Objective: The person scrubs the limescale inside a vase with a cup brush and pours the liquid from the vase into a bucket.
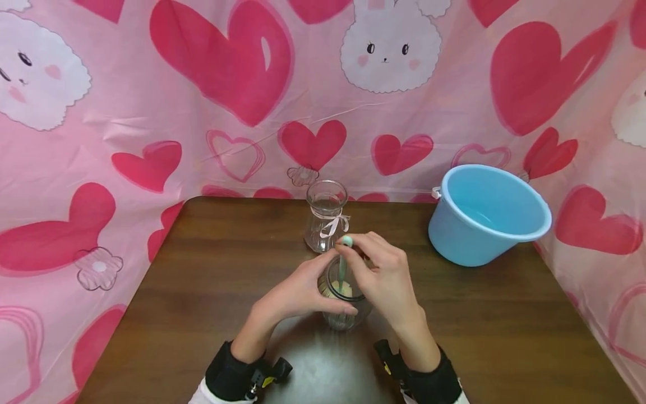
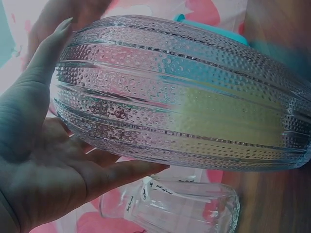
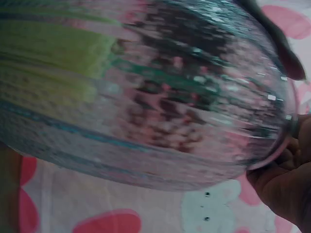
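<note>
Textured glass jar (image 1: 344, 300) sitting mid-table (image 1: 202, 280), cupped round the belly by the left hand (image 1: 298, 292). Right hand (image 1: 381, 275) pinching a mint-green brush handle (image 1: 343, 264) poking inside. Probably rigid, breakable, a bit slick — better held round the bumpy belly, not the rim.

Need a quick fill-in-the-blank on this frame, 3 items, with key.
1. The left hand grips a textured glass ____.
2. The right hand pinches a green-handled brush that reaches down ____ that jar.
3. The bucket on the table is ____ in colour.

Missing words: jar; into; blue
</note>
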The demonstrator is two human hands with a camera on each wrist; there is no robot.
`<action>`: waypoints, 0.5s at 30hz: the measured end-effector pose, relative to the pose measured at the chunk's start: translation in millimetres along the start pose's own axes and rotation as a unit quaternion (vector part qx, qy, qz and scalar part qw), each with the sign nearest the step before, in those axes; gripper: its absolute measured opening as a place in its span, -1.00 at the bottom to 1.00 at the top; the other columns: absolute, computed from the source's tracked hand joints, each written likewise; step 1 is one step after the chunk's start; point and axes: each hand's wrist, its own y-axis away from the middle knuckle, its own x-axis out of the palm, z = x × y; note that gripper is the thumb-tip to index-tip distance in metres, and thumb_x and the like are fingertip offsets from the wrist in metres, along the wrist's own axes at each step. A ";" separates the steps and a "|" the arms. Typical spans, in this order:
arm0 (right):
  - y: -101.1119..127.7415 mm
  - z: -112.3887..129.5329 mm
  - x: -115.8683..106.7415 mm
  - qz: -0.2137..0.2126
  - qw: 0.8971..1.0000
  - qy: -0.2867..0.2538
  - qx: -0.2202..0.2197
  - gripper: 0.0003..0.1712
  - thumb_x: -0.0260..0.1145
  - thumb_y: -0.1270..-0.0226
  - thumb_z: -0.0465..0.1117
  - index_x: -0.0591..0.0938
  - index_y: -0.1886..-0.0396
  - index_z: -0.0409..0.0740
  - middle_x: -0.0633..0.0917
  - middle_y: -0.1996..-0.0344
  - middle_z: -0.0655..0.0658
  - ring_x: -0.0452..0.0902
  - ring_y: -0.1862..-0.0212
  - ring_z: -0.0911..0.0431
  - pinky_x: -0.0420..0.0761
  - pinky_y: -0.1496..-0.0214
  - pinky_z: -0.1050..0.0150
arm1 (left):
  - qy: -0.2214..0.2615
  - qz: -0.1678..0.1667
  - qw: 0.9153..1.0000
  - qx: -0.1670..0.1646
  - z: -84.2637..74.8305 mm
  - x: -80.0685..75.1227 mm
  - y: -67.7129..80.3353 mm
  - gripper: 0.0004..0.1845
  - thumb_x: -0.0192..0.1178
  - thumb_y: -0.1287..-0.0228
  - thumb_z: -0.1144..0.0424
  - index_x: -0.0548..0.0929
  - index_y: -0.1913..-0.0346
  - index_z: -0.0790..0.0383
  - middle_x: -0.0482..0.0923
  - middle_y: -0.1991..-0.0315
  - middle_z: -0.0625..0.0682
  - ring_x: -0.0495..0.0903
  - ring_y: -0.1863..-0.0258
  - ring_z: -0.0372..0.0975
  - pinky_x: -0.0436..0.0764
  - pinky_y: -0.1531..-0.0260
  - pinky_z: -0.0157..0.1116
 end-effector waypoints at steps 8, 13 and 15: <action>-5.6 15.1 -17.2 -0.062 0.995 -0.010 -0.075 -0.84 0.45 -0.41 -0.22 0.77 0.17 -0.25 0.67 0.46 -0.02 0.44 0.39 0.22 0.46 0.35 0.45 | 0.007 -0.005 1.000 0.011 -2.6 -0.6 -4.3 -0.06 0.64 -0.02 -0.03 0.37 -0.47 -0.28 0.52 -0.31 -0.30 0.51 -0.28 -0.29 0.52 -0.26 -0.09; 2.0 26.1 -28.5 -0.104 0.990 -0.037 -0.091 -0.79 0.40 -0.46 -0.18 0.76 0.17 -0.28 0.67 0.46 -0.06 0.49 0.37 0.21 0.51 0.29 0.41 | 0.012 -0.008 1.000 0.017 -2.9 4.4 1.8 -0.14 0.66 0.02 -0.04 0.45 -0.37 -0.26 0.62 -0.13 -0.27 0.63 -0.08 -0.29 0.59 -0.14 -0.19; 4.3 24.7 -27.6 -0.073 0.996 -0.027 -0.046 -0.87 0.44 -0.41 -0.24 0.77 0.13 -0.19 0.68 0.43 0.00 0.50 0.36 0.24 0.50 0.32 0.43 | 0.006 -0.009 1.000 0.008 -2.9 5.7 5.3 -0.13 0.66 0.02 -0.07 0.44 -0.38 -0.30 0.60 -0.17 -0.30 0.60 -0.14 -0.28 0.56 -0.18 -0.17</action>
